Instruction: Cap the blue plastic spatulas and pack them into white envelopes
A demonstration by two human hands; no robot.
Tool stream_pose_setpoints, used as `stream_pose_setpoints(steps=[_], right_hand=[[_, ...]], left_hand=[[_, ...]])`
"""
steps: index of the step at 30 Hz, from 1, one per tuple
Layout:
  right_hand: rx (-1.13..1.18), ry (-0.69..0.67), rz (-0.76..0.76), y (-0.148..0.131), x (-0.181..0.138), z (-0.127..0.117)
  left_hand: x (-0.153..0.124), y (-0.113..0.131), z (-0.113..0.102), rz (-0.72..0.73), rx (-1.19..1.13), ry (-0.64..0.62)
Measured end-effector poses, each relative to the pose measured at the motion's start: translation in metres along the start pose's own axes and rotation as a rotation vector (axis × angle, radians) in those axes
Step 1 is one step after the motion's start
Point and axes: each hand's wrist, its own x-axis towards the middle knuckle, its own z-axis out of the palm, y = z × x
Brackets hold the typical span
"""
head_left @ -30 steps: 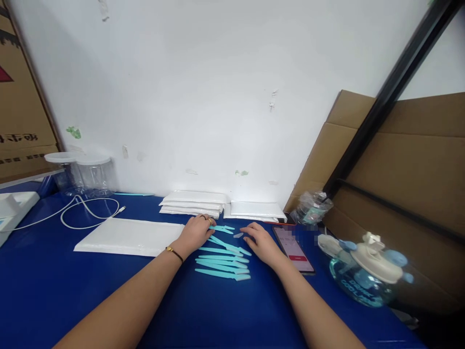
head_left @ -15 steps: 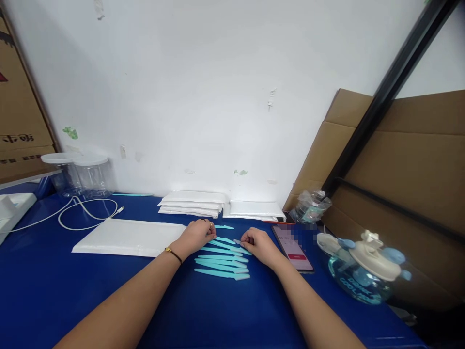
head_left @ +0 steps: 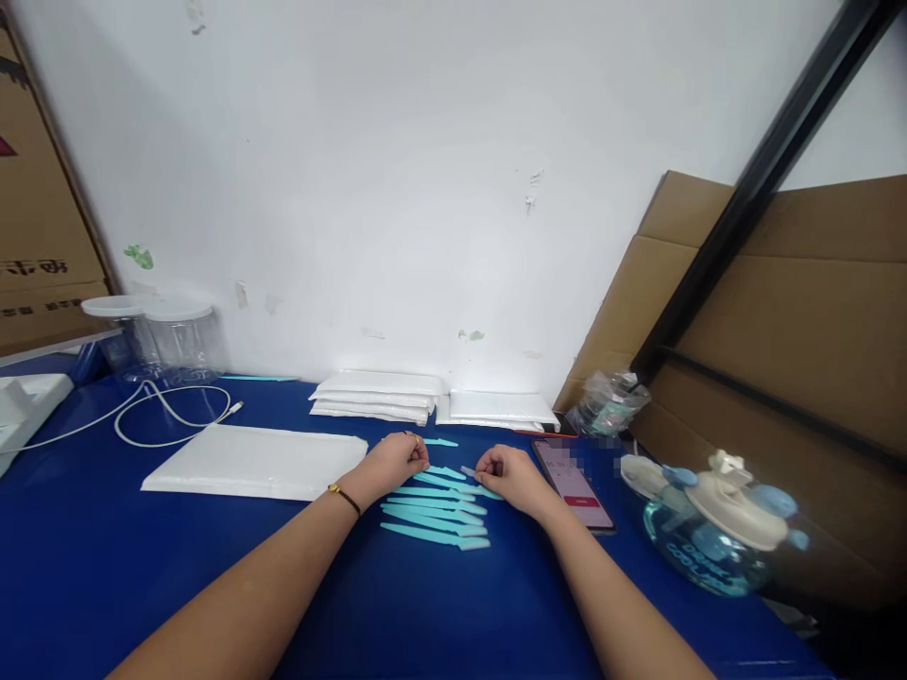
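Note:
Several light-blue plastic sticks with pale caps [head_left: 434,515] lie side by side on the blue table [head_left: 106,557]. My left hand [head_left: 393,462] rests at their left end with its fingers curled in a pinch on one light-blue stick [head_left: 445,471]. My right hand [head_left: 511,475] is curled too, pinching a small pale cap [head_left: 469,471] close to that stick's tip. One more blue stick [head_left: 439,442] lies just beyond my left hand.
A flat white padded envelope [head_left: 248,461] lies to the left, and stacks of white envelopes [head_left: 379,396] sit against the wall. A phone [head_left: 573,483] and a round water bottle [head_left: 715,534] are on the right. Clear jars [head_left: 166,335] and a white cable [head_left: 152,416] are at far left.
My right hand went from lying open near the small cap to pinching it and bringing it toward the stick. My left hand closed on a stick and drew slightly nearer.

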Motion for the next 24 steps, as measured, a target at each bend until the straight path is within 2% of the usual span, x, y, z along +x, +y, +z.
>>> stream_pose_setpoints(steps=[10, 19, 24], right_hand=[[0.106, -0.027, 0.133, 0.005, 0.005, 0.005], [0.061, 0.006, 0.125, 0.005, 0.005, 0.005], [0.033, 0.013, 0.110, -0.006, 0.006, 0.008]], left_hand=[[0.004, -0.007, 0.003, -0.020, -0.019, -0.003], [0.002, -0.002, -0.001, -0.021, -0.043, -0.005], [0.003, -0.004, 0.001, 0.001, -0.053, 0.015]])
